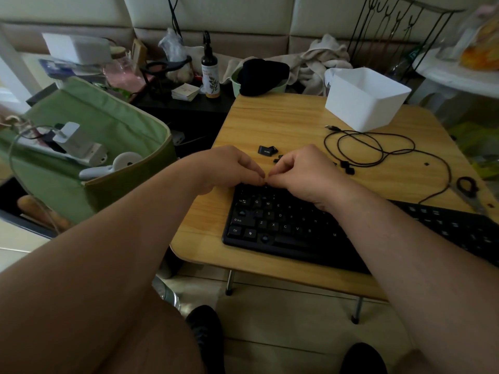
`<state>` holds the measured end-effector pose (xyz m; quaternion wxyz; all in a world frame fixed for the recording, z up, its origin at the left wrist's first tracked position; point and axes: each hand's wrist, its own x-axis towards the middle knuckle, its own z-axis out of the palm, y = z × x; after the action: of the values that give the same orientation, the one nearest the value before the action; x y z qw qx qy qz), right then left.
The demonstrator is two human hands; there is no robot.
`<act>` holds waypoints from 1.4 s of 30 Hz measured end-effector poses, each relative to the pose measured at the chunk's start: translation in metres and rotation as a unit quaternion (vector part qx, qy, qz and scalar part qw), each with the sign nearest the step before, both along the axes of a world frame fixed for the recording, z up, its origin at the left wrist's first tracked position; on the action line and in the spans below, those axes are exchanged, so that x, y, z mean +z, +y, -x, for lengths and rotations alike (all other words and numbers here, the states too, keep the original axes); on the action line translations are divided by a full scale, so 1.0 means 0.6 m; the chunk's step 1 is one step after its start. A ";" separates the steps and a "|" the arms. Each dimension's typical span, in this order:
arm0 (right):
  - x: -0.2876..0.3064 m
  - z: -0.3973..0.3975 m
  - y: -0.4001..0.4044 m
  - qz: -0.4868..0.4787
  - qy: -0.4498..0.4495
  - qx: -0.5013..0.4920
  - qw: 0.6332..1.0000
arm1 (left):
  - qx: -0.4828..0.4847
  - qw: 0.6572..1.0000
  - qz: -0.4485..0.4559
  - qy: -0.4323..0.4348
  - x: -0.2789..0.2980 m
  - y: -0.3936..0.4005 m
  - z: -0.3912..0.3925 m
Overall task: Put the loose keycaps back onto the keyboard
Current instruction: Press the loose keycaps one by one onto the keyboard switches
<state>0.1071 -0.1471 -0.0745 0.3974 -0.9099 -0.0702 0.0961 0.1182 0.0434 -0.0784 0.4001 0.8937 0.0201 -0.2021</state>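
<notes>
Keycaps, small, black and loose, are lying in a scatter on the far half of the light wooden folding table (270,122), beyond one black flat computer keyboard (283,225) that is sitting at the table's near edge and running off to the right. Nearest the viewer, two bare forearms are reaching forward over the keyboard. One left hand (229,168) and one right hand (302,174) are meeting fingertip to fingertip at the keyboard's top row, left of centre; both are curling inward, and the fingertips are pressing together on something tiny and dark at the junction, too small to identify. Just behind the hands, one wide black keycap (266,150) is lying on the wood, with at least two smaller keycaps (278,158) showing beside the right knuckles; further right, two more keycaps (347,168) are lying near a cable loop, and one lone keycap (427,164) is sitting well apart. One thin black cable (378,147) is coiling across the table's right half. One pair of black-handled scissors (468,190) is resting near the right edge. At the far right corner, one white rectangular plastic bin (364,101) is standing. Left of the table, one green fabric bag (108,147) is standing open, and behind it one dark spray bottle (210,68) is standing upright.
</notes>
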 end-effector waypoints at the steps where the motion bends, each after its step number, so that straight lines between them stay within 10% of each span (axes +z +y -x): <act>1: 0.006 -0.004 -0.010 -0.026 -0.013 -0.018 0.999 | 0.011 1.000 0.007 0.003 0.000 0.000 -0.002; 12: 0.002 -0.034 -0.114 -0.011 -0.085 -0.118 0.989 | 0.013 0.993 0.009 -0.120 -0.005 -0.055 -0.012; 25: 0.011 -0.025 -0.125 -0.015 -0.112 -0.112 0.987 | -0.007 0.931 -0.296 -0.214 -0.026 -0.172 -0.032; 34: 0.026 0.012 -0.136 0.015 -0.171 0.082 0.982 | -0.109 0.981 -0.015 -0.162 0.023 -0.133 0.008; 42: 0.011 0.039 -0.142 -0.051 -0.201 0.065 0.976 | -0.120 0.985 0.039 -0.118 0.030 -0.107 0.033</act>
<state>0.0835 -0.2324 -0.0679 0.4139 -0.8827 -0.2121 -0.0671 0.0983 -0.0205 -0.0602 0.4067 0.8911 -0.1426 -0.1422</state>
